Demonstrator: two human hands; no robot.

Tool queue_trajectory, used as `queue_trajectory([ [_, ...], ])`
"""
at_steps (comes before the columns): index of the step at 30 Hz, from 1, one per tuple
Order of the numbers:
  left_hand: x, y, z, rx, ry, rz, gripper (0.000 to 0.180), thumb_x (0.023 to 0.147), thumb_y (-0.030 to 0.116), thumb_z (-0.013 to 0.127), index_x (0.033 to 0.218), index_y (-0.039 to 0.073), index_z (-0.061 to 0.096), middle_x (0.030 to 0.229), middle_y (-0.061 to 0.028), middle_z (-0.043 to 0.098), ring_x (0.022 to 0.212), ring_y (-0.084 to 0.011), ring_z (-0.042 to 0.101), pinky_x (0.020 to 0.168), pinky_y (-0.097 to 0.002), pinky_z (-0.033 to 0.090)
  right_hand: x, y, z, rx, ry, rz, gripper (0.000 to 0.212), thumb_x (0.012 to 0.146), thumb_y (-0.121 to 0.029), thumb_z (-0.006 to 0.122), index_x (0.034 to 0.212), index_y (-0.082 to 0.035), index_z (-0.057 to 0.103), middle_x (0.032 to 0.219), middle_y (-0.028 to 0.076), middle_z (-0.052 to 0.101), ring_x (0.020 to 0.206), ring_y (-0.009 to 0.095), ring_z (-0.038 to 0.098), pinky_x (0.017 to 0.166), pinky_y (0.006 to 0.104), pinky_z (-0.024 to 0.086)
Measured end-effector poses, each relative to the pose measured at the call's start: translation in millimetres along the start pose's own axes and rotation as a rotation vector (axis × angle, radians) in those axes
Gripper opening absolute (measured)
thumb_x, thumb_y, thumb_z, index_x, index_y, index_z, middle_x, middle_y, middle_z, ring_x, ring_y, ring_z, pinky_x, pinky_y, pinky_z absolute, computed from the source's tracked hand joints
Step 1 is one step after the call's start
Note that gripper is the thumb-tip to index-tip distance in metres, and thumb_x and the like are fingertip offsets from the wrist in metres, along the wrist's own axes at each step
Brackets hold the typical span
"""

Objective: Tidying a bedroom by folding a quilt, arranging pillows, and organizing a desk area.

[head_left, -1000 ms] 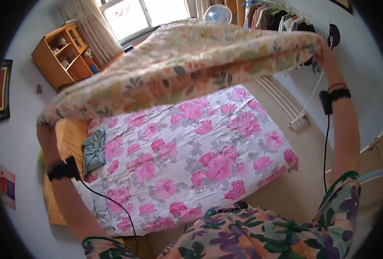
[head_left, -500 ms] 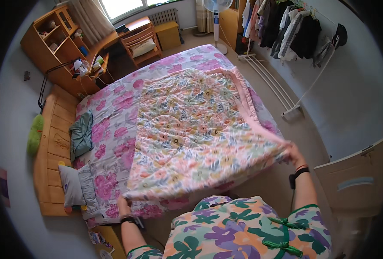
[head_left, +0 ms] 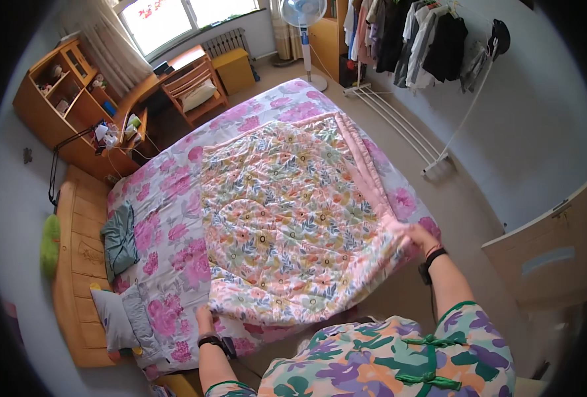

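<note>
my left hand (head_left: 205, 320) pinched the quilt's (head_left: 287, 225) near corner at seven o'clock and my right hand (head_left: 420, 237) gripped its other near corner at three o'clock. the quilt lay flat on the bed (head_left: 168, 192), its long axis running away toward twelve, equally close to both hands.

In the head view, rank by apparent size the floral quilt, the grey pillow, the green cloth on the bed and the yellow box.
1. Floral quilt, by far.
2. Grey pillow and green cloth look about alike; unranked.
3. Yellow box, though it sits farther from the camera.
</note>
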State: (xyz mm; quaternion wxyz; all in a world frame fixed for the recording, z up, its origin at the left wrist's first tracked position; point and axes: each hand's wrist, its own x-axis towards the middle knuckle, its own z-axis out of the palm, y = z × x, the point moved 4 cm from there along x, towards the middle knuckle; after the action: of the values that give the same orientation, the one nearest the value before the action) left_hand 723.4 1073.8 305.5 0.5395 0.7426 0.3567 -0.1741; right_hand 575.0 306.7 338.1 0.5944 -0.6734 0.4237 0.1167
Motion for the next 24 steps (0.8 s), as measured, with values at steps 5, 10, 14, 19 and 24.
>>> queue_trajectory([
  [5, -19, 27, -43, -0.088, 0.031, 0.027, 0.013, 0.08, 0.019, 0.046, 0.078, 0.011, 0.056, 0.067, -0.0019, 0.054, 0.047, -0.0128, 0.049, 0.039, -0.0252, 0.038, -49, -29, -37, 0.063, -0.03, -0.081, 0.022, 0.082, -0.018, 0.059, 0.1, -0.007, 0.051, 0.08, 0.001, 0.057, 0.063, 0.009, 0.056, 0.054, 0.0248, 0.049],
  [10, -32, -102, -130, -0.206, 0.088, -0.239, 0.015, 0.077, 0.025, 0.05, 0.078, 0.012, 0.057, 0.067, -0.0032, 0.058, 0.054, -0.0174, 0.056, 0.042, -0.0312, 0.043, -89, 82, -60, 0.123, 0.109, 0.223, 0.024, 0.083, -0.018, 0.057, 0.105, -0.011, 0.049, 0.088, 0.001, 0.057, 0.075, 0.009, 0.057, 0.063, 0.0271, 0.051],
  [14, -28, -130, -94, -0.057, 0.115, -0.321, 0.016, 0.079, 0.021, 0.047, 0.08, 0.009, 0.058, 0.067, -0.0055, 0.057, 0.053, -0.0198, 0.055, 0.043, -0.0326, 0.044, -86, 122, -51, 0.025, 0.348, 0.096, 0.019, 0.08, -0.011, 0.053, 0.099, -0.005, 0.051, 0.084, 0.004, 0.056, 0.074, 0.016, 0.056, 0.058, 0.028, 0.047],
  [19, 29, -118, -66, 0.854, -0.347, -0.207, 0.022, 0.082, 0.014, 0.045, 0.095, 0.005, 0.059, 0.076, -0.0108, 0.061, 0.064, -0.0268, 0.058, 0.052, -0.0398, 0.047, -16, 119, -24, -0.451, 0.317, -0.026, 0.019, 0.077, -0.011, 0.055, 0.093, -0.001, 0.057, 0.086, 0.012, 0.061, 0.076, 0.021, 0.058, 0.066, 0.033, 0.046],
  [24, 79, -11, 85, 0.972, -0.245, 0.531, 0.028, 0.076, 0.01, 0.053, 0.102, -0.002, 0.056, 0.101, -0.0222, 0.057, 0.095, -0.0383, 0.053, 0.085, -0.04, 0.042, 79, 42, 5, -0.552, -0.012, -0.073, 0.024, 0.078, -0.019, 0.055, 0.092, -0.001, 0.063, 0.086, 0.015, 0.064, 0.078, 0.02, 0.06, 0.071, 0.0317, 0.046],
])
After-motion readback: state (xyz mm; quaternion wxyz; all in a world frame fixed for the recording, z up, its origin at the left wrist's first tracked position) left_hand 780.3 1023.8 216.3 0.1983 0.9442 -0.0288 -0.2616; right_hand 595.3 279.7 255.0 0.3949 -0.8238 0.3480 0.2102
